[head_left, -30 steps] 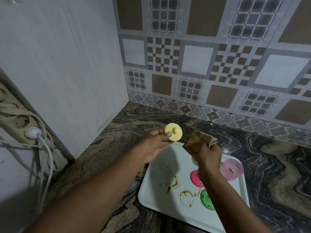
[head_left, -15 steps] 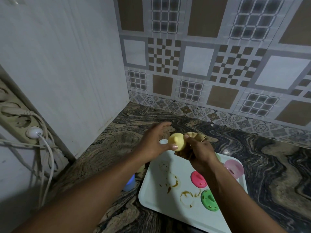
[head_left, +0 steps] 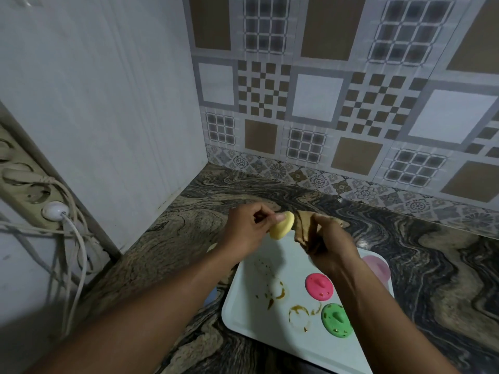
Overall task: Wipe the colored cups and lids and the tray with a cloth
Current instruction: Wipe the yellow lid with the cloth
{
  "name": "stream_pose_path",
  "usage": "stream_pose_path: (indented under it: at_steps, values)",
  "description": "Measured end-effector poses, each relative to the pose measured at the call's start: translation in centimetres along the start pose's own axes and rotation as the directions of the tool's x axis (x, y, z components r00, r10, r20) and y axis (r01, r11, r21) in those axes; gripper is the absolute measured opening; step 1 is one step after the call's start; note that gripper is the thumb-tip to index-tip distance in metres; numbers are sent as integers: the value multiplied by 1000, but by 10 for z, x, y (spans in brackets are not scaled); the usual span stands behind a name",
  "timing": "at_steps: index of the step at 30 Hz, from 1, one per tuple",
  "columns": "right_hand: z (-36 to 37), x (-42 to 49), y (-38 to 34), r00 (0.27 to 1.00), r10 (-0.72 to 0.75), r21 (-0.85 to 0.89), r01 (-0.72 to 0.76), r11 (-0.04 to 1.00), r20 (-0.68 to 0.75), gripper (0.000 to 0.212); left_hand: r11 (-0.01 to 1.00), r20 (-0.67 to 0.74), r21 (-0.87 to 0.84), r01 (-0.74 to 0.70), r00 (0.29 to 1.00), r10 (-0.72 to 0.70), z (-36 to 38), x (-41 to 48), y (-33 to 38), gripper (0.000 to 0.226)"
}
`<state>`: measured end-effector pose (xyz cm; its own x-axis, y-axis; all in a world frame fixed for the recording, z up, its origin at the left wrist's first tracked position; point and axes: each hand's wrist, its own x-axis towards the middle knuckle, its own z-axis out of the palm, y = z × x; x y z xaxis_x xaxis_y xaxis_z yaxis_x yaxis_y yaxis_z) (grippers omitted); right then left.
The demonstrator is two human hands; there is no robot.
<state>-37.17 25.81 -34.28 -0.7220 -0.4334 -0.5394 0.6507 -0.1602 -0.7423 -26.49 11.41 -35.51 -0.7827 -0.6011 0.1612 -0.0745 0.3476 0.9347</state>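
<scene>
My left hand (head_left: 247, 229) pinches a yellow lid (head_left: 282, 225) above the far end of the white tray (head_left: 248, 317). My right hand (head_left: 328, 245) is closed on a tan cloth (head_left: 384, 225), which presses against the lid's right side. On the tray lie a pink-red lid (head_left: 318, 286) and a green lid (head_left: 336, 319), both speckled with brown spots. A pale pink cup (head_left: 378, 267) sits at the tray's far right, partly hidden by my right wrist. Brown ring stains (head_left: 298, 314) mark the tray's middle.
The tray rests on a dark marbled counter (head_left: 189, 238) in a corner, with a white panel (head_left: 108, 117) on the left and patterned tiles (head_left: 337, 103) behind. A power strip with a white plug (head_left: 55, 210) and cords hangs at the left. Something blue (head_left: 212, 295) peeks from under my left forearm.
My two hands came together: the cloth now presses on the yellow lid, and my left hand has turned the lid edge-on.
</scene>
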Motion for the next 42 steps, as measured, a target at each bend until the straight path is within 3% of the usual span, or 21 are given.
stream_pose_path:
  at_steps: [2, 5, 7, 9, 12, 13, 15, 18, 22, 24, 26, 28, 29, 31, 34, 38, 42]
  values:
    - [3, -7, 4, 979, -191, -141, 179, 974, -71, 21, 986, -26, -129, 101, 994, -105, 0, 2, -1, 18]
    - [22, -31, 26, 884, -434, -285, 467, 837, 173, 39, 959, -81, -201, 198, 973, -217, 7, 4, 3, 24]
    - [29, -39, 40, 794, -509, -359, 606, 710, 333, 34, 958, -170, -158, 238, 950, -264, 7, 6, 4, 31]
    - [26, -38, 44, 741, -539, -419, 671, 612, 400, 23, 956, -243, -103, 274, 925, -292, 1, 6, 4, 37]
    - [20, -28, 40, 727, -628, -489, 669, 560, 277, 32, 954, -330, -36, 297, 898, -292, -9, 2, 5, 41]
    - [21, -28, 39, 679, -699, -523, 689, 501, 225, 34, 955, -359, -21, 295, 890, -283, -11, 1, 6, 40]
    - [30, -33, 41, 528, -785, -592, 761, 266, 325, 50, 957, -404, 33, 289, 880, -252, -8, 0, 10, 38]
    - [31, -30, 56, 346, -668, -588, 791, -171, 659, 68, 946, -440, 116, 303, 869, -224, -5, 0, 15, 37]
    - [13, -27, 61, 237, -425, -440, 758, -481, 873, 38, 944, -490, 123, 307, 846, -212, -12, -4, 9, 40]
    - [0, -23, 62, 283, -437, -464, 794, -393, 854, 38, 943, -504, 157, 293, 845, -179, -17, -2, 7, 42]
    - [-5, -17, 54, 377, -662, -603, 785, -143, 647, 54, 947, -498, 181, 266, 855, -145, -21, 0, 6, 42]
    - [2, -14, 43, 402, -816, -649, 759, 43, 416, 58, 944, -481, 205, 258, 866, -132, -22, 1, 5, 40]
    - [9, -16, 40, 390, -831, -637, 768, 57, 397, 60, 942, -471, 214, 260, 872, -134, -20, 1, 4, 39]
    - [24, -21, 42, 380, -741, -580, 815, -16, 554, 61, 933, -447, 232, 276, 882, -150, -17, 0, 2, 38]
    - [28, -19, 57, 461, -504, -588, 800, -120, 730, 59, 916, -414, 274, 294, 896, -163, -22, 1, -7, 35]
    - [21, -3, 65, 616, -522, -727, 686, -12, 590, 40, 883, -353, 376, 281, 925, -144, -54, -4, -35, 34]
    - [18, 2, 72, 672, -502, -754, 654, 57, 545, 26, 848, -119, 491, 199, 980, -160, -78, -16, -58, 27]
